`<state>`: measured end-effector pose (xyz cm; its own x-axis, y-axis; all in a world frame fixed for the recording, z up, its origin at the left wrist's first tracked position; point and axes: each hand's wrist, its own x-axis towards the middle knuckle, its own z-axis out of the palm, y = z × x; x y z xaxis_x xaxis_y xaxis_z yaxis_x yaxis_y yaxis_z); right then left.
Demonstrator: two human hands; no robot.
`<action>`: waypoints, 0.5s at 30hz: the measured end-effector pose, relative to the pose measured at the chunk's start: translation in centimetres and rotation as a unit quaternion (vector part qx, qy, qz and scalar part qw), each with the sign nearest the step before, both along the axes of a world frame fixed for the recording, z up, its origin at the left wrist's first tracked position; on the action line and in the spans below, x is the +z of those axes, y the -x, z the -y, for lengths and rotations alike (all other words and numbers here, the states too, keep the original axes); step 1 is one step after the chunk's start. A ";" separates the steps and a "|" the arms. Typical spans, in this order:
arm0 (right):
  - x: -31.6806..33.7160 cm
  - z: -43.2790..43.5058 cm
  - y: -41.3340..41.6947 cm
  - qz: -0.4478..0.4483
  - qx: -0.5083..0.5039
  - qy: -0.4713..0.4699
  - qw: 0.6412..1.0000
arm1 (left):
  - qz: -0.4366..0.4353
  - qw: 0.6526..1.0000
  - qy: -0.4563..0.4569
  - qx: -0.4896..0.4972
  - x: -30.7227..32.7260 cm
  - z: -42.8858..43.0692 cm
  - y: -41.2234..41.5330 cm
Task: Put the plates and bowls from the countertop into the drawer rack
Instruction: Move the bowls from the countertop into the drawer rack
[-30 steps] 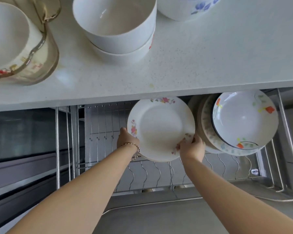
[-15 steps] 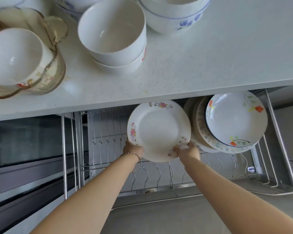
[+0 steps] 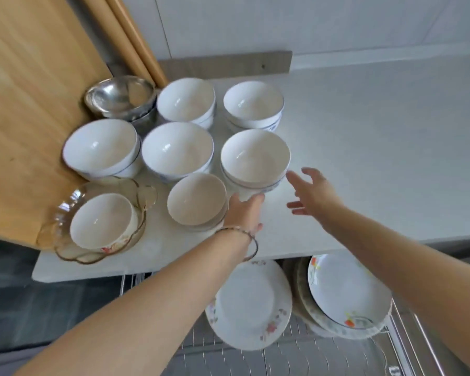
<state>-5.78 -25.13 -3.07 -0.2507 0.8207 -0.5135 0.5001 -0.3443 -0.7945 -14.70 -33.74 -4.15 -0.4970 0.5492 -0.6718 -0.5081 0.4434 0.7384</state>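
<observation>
The counter (image 3: 377, 147) in front of you was a pale, faintly speckled slab running back to a plain light wall (image 3: 282, 23), with a grey strip (image 3: 223, 63) along its far edge and a big wooden board (image 3: 25, 104) leaning at the left. On its left part stood a steel bowl (image 3: 120, 96), several stacks of white bowls, some with blue rims, and a glass dish (image 3: 65, 210) with one white bowl (image 3: 101, 221) in it. The nearest blue-rimmed stack (image 3: 255, 158) stood just beside a plain white stack (image 3: 196, 202). Your left hand (image 3: 244, 213), a thin bracelet (image 3: 247, 234) at its wrist, reached with fingers stretched out to the foot of that blue-rimmed stack and gripped nothing; whether it touched the bowls could not be told. Your right hand (image 3: 312, 194) hovered over the bare counter just right of the same stack, fingers spread and relaxed, holding nothing. Below the counter's front edge the drawer rack (image 3: 288, 356) stood pulled out, its wire slots showing. In it a floral plate (image 3: 250, 302) stood on edge, and just to its right leaned a row of plates, the front one (image 3: 347, 291) painted with orange flowers.
</observation>
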 end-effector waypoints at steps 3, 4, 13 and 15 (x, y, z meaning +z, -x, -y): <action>0.2 -2.3 2.4 -0.039 0.010 0.159 0.986 | 0.062 0.995 -0.011 0.072 -0.9 -3.1 0.5; -0.1 -2.5 3.1 -0.074 0.003 0.202 0.977 | 0.073 0.993 -0.028 0.094 -1.3 -3.7 0.7; -2.2 -1.3 -1.3 -0.180 -0.068 0.158 0.969 | 0.019 0.998 -0.019 0.053 -1.3 -1.7 -0.5; -1.8 -0.1 -5.1 -0.171 -0.047 0.150 0.973 | -0.021 0.999 -0.011 -0.038 -0.1 0.7 -1.9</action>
